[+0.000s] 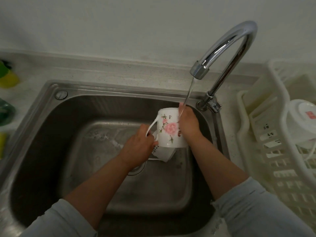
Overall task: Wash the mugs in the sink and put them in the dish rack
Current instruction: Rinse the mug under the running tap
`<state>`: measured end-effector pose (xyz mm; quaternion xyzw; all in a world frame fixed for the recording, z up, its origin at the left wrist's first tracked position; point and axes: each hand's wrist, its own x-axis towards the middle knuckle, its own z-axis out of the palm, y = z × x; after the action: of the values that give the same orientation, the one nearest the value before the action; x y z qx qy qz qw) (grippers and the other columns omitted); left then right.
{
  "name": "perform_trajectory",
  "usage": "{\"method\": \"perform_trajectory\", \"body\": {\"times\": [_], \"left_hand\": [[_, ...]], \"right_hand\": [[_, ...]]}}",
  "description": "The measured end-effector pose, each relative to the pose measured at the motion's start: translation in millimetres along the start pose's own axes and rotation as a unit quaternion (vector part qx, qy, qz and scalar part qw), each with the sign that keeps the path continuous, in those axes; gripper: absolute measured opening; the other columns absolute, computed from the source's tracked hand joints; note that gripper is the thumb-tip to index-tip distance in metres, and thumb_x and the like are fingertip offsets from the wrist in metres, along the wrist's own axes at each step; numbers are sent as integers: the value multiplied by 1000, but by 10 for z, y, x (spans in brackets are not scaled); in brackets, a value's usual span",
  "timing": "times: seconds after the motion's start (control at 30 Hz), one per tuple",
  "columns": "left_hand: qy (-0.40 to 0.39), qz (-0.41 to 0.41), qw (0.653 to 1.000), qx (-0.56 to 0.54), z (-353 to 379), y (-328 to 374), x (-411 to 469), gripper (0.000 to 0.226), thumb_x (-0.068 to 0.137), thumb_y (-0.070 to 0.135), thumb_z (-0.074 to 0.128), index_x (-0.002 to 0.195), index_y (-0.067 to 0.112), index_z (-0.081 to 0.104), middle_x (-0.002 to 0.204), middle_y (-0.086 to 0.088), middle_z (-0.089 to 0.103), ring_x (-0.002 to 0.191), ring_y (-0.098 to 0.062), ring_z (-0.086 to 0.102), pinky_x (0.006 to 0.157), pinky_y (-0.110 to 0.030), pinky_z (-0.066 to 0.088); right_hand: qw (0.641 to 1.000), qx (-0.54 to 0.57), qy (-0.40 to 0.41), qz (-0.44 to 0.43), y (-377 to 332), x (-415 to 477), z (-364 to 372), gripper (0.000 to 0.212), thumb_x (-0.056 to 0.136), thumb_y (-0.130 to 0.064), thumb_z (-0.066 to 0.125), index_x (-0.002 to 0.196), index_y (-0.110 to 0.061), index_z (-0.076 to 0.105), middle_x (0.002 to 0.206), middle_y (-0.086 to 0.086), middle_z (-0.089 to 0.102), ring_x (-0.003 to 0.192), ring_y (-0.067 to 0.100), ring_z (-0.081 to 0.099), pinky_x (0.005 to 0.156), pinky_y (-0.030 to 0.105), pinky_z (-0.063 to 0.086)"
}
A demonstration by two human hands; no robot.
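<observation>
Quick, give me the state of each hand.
Left hand: closed, holding the floral mug by its handle side.
Right hand: closed on the mug's rim.

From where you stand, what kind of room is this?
Most likely a home kitchen: a steel sink with a running tap, a flowered mug under it, and a plastic dish rack beside.

Three white ceramic mugs: one pink-flowered mug (168, 129) held up, a second plain-looking mug (165, 153) beneath it, a third upturned mug (301, 122) in the one cream plastic dish rack (266, 127). One steel sink (51, 134). One chrome gooseneck tap (227, 53). Two bare hands: left (138, 147), right (189, 123).
</observation>
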<state>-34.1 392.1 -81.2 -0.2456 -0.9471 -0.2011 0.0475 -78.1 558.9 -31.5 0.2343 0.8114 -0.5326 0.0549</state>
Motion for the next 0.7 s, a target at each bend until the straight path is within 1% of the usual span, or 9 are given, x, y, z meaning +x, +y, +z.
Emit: {"method": "perform_trajectory", "body": {"times": [0.07,0.13,0.2,0.33,0.4,0.5,0.57,0.63,0.7], "left_hand": [[-4,-19,1000,-6,32,-19,-17,23,87,20,64,78,0,58,97,-16,49,66,-15,39,54,-28,39],[13,-18,1000,2,23,-41,-39,21,83,17,68,73,1,57,91,-17,51,65,-13,36,48,-24,36],[27,-17,999,9,10,-65,-64,24,83,20,65,69,3,56,86,-17,52,61,-12,37,44,-21,35],[35,-2,999,18,-5,-72,-92,35,85,32,41,68,5,56,83,-15,52,53,-16,46,40,-22,37],[40,0,999,24,-2,-58,-106,35,84,32,41,67,6,56,82,-13,52,55,-10,38,41,-18,31],[22,-45,999,-7,17,-52,-115,29,89,25,55,70,3,59,89,-15,51,65,-10,37,48,-22,36],[8,-67,998,-18,27,-68,-147,28,90,23,57,75,1,61,94,-15,50,67,-14,41,51,-26,40],[11,-61,998,-11,16,-64,-178,30,90,26,55,74,1,61,94,-16,50,65,-15,44,49,-27,43],[0,-51,998,-21,0,-22,-183,25,89,21,60,74,1,60,93,-16,50,64,-15,41,48,-27,41]], "right_hand": [[989,-105,47,-93,53,-171,116,44,97,-46,35,131,-18,42,120,8,53,100,17,56,80,30,50],[955,-224,49,-189,106,-341,226,55,96,-43,39,144,-22,25,150,13,25,133,26,34,105,39,39],[942,-256,15,-219,90,-337,235,61,96,-43,41,148,-21,19,156,12,12,142,27,17,112,39,26],[993,-80,-59,-64,-98,-85,67,55,94,-49,43,141,-23,33,137,6,43,127,25,44,100,33,38],[993,-92,-41,-59,-146,-159,80,54,96,-47,38,142,-19,31,137,8,44,126,26,45,95,27,34],[916,-329,5,-228,-69,-396,214,56,99,-38,33,148,-16,17,155,12,17,143,28,15,116,38,20],[879,-370,-31,-299,-12,-382,239,55,100,-35,32,149,-18,15,158,7,9,146,24,2,119,41,10],[926,-268,-77,-253,-57,-256,151,54,97,-39,42,146,-23,25,154,2,21,142,20,16,113,40,27],[988,-74,-89,-98,-88,-127,40,53,94,-44,47,141,-25,32,142,1,39,126,19,41,86,29,47]]}}
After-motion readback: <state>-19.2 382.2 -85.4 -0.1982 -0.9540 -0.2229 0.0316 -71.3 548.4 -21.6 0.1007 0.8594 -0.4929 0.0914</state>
